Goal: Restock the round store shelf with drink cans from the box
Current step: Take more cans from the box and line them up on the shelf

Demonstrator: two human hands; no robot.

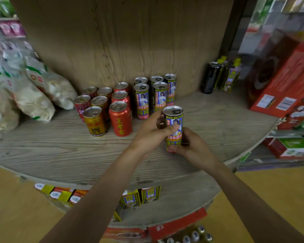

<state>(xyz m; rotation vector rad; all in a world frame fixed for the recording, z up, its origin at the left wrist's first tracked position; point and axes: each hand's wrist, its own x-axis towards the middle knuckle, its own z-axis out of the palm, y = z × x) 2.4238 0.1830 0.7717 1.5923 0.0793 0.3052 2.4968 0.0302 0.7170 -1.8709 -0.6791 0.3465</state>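
Observation:
A tall blue-and-black drink can (173, 118) stands upright on the round wooden shelf (60, 155), held by both hands. My left hand (153, 132) grips its left side, thumb across the label. My right hand (193, 146) wraps the can's base from the right. Behind it stand several matching cans (142, 100) in rows, and left of them several red cans (120, 120) and gold cans (94, 121). The open box (174, 225) with more can tops (195, 235) sits on the floor below the shelf.
White snack bags (33, 95) lie at the shelf's left. A black can and bottles (218, 76) stand at the back right beside a red carton (279, 79). The wooden back wall (121, 41) rises behind. Small drink cartons (140, 197) fill the lower tier.

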